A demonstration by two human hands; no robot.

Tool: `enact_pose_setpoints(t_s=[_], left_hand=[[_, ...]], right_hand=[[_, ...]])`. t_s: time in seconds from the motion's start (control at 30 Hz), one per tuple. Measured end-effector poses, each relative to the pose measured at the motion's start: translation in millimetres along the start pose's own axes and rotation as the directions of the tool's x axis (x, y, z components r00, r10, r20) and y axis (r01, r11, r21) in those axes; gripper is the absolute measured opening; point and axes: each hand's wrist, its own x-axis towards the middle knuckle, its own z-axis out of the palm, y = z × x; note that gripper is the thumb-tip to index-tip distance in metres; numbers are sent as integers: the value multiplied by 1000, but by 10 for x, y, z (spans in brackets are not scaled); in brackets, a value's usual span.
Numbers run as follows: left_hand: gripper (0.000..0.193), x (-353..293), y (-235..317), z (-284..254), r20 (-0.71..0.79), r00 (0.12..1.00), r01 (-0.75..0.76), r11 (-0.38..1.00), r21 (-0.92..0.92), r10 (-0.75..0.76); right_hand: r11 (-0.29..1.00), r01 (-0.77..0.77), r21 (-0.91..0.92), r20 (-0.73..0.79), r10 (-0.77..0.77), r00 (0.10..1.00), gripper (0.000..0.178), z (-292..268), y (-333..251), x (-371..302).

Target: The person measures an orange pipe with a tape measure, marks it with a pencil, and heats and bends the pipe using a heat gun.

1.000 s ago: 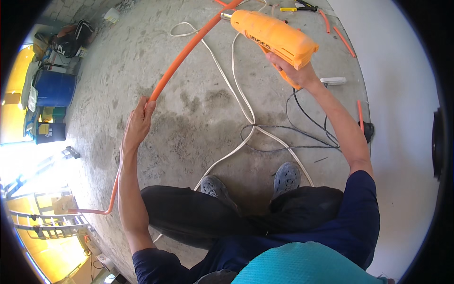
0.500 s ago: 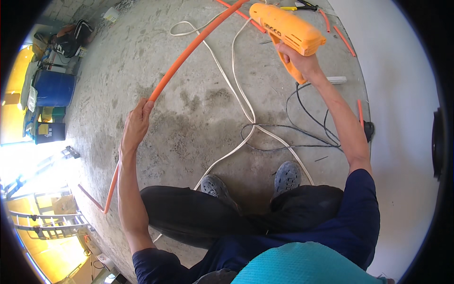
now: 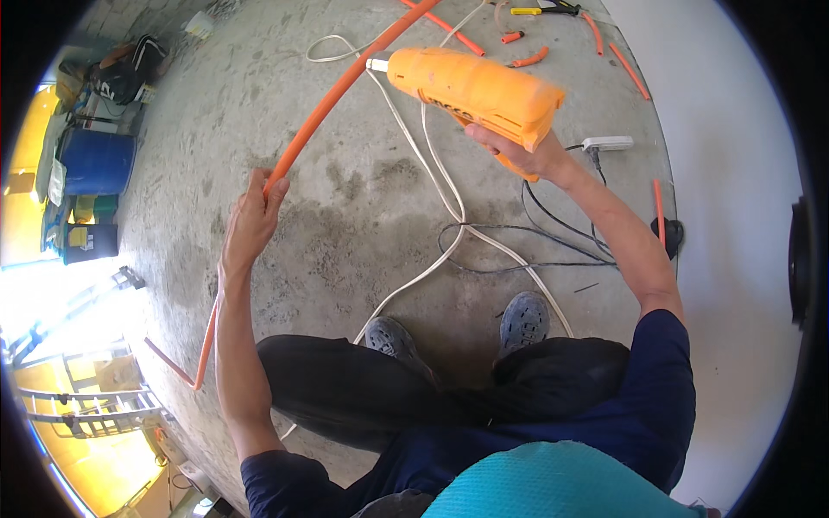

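My left hand (image 3: 253,216) is closed round a long orange pipe (image 3: 338,89), which rises to the upper right and leaves the picture at the top. Behind my left forearm the pipe shows again, with a bend near its lower end. In my right hand (image 3: 518,154) is a yellow-orange heat gun (image 3: 475,91), gripped by its handle. Its metal nozzle (image 3: 377,65) points left at the pipe and appears very near it; whether they touch I cannot tell. A black cord runs down from the handle.
Short orange pipe pieces (image 3: 629,72) and a yellow-and-black cutting tool (image 3: 544,10) lie at the upper right. A white cable (image 3: 414,281) and the black cord cross the concrete floor by my shoes. A white power strip (image 3: 607,143) sits near the right wall. Blue barrel (image 3: 99,161) and ladder (image 3: 95,406) stand left.
The heat gun in my right hand has moved left and slightly down, bringing its nozzle beside the pipe. The pipe's upper part has shifted slightly left; my left hand keeps its grip.
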Motion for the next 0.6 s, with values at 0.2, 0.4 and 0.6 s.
enact_pose_setpoints(t_s=[0.2,0.4,0.6], left_hand=[[35,-2,-17,4,16,1000,21,1000,-8,-21],[31,-39,-34,4,-8,1000,1,1000,-24,-2],[31,-56,-38,-12,9,1000,7,1000,-5,-7]], right_hand=[[982,3,-188,-23,-8,1000,31,-139,45,26],[997,-73,8,-142,74,987,23,-304,188,125],[998,-51,34,-233,57,971,12,-411,157,229]])
